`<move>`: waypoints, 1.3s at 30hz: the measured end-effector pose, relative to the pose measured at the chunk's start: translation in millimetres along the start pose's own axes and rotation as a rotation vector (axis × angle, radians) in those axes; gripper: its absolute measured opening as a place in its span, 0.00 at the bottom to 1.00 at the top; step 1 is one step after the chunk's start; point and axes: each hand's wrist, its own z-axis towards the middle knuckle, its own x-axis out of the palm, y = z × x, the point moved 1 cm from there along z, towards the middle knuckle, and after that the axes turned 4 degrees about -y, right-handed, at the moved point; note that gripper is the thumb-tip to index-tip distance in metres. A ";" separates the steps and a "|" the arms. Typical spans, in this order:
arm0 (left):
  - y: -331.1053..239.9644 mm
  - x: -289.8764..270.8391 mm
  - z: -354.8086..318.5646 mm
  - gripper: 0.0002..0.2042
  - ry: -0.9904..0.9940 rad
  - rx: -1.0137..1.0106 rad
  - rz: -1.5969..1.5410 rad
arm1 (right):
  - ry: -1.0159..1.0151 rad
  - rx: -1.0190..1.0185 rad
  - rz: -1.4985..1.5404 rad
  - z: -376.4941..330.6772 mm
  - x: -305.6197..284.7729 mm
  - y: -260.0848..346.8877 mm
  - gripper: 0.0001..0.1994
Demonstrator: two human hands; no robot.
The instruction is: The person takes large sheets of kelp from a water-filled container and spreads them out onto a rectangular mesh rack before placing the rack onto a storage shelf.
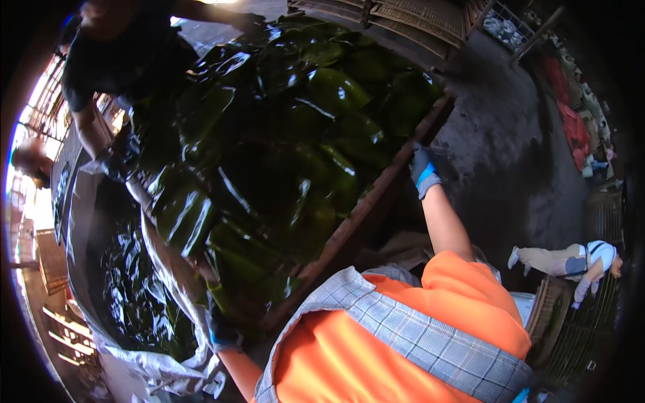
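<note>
A large wooden tray [349, 225] heaped with broad, glossy, wet dark green leaves [269, 148] spans the middle of the view, tilted across it. My right hand [422, 165], in a blue and grey glove, is closed on the tray's near right rim. Also gloved, my left hand [219, 324] is closed at the tray's near left corner, beside a wooden bar end [203, 269]; shadow hides part of its fingers. Across from me a person in dark clothes [127, 57] has one gloved hand [115, 164] at the tray's far left side.
Left of the tray stands a large vat [84, 248] lined with pale plastic sheeting [168, 363], holding more wet dark leaves [144, 295]. Woven racks [416, 20] stand at the back. Another person [571, 262] bends over slatted racks at the right. Red sacks [571, 134] lie along the right wall.
</note>
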 end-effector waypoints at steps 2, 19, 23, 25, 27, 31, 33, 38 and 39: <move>0.7 19.4 -22.2 0.21 -0.135 0.003 0.036 | 0.213 0.252 0.050 -1.5 4.7 -4.8 0.15; -12.5 98.0 -23.9 0.20 -0.159 0.126 0.248 | 0.538 -0.084 0.146 -39.2 43.5 -1.0 0.18; -13.9 144.3 -14.5 0.20 -0.085 0.106 0.271 | 0.462 0.188 0.454 -72.3 68.2 87.0 0.14; -12.6 169.3 -8.3 0.20 -0.057 0.091 0.276 | 0.576 0.181 0.441 -51.0 72.9 113.8 0.22; -2.7 199.0 -1.0 0.19 -0.015 0.081 0.247 | 0.698 0.023 0.375 -28.0 67.7 115.8 0.33; 20.2 252.5 12.4 0.19 0.006 0.055 0.186 | 0.901 -0.202 0.469 -7.6 87.7 132.5 0.31; 29.3 258.9 13.7 0.19 0.009 0.045 0.156 | 0.886 0.062 0.592 -29.2 99.0 150.4 0.25; 48.9 289.7 18.4 0.19 0.069 0.013 0.145 | 0.696 0.242 0.413 -41.6 85.0 170.6 0.13; 49.1 292.7 15.8 0.19 0.070 0.006 0.149 | 0.781 0.236 0.316 -35.3 81.0 164.8 0.12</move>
